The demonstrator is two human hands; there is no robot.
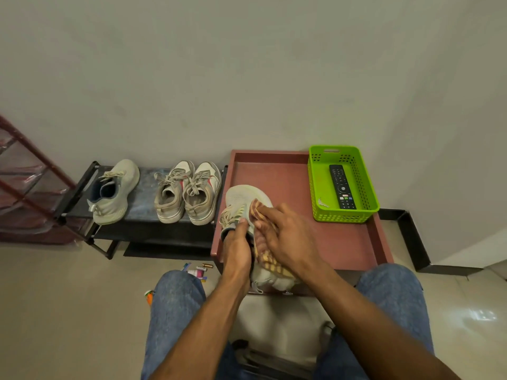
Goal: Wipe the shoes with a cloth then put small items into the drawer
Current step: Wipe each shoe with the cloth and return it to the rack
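A pale grey sneaker (241, 197) lies toe-away over the near left part of the reddish-brown drawer (277, 174). My left hand (237, 249) reaches into its opening and holds it. My right hand (285, 237) presses an orange-and-cream checked cloth (270, 263) against the shoe's right side. Its matching sneaker (113, 192) and a beige pair with red stripes (188, 193) stand on the low black shoe rack (145, 234) to the left. Small items (199, 270) lie on the floor beside my left knee.
A green plastic basket (318, 198) holding a black remote control (342, 186) sits in the drawer's far right corner. A dark red rack (35, 171) wrapped in plastic stands at far left. The wall is close behind. My knees in jeans flank a beige seat.
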